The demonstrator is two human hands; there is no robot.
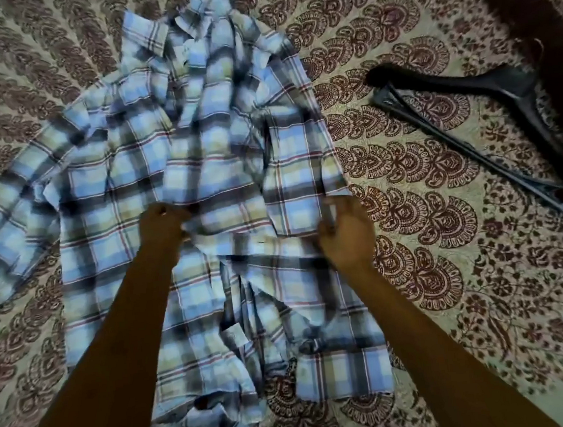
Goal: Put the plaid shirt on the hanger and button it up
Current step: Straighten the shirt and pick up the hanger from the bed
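I see the blue-and-white plaid cotton shirt rumpled across the patterned bedspread — my left hand and right hand both pinch its cloth with curled fingers. The black plastic hanger lies apart at two o'clock.

**Shirt in hand, hanger off to the side**

A plaid shirt lies rumpled on a patterned bedspread, collar end far from the person. The left hand bunches a fold of cloth near the shirt's middle. The right hand has its fingers curled at the shirt's right edge, pinching the fabric there. A dark hanger lies well apart to the right, untouched.
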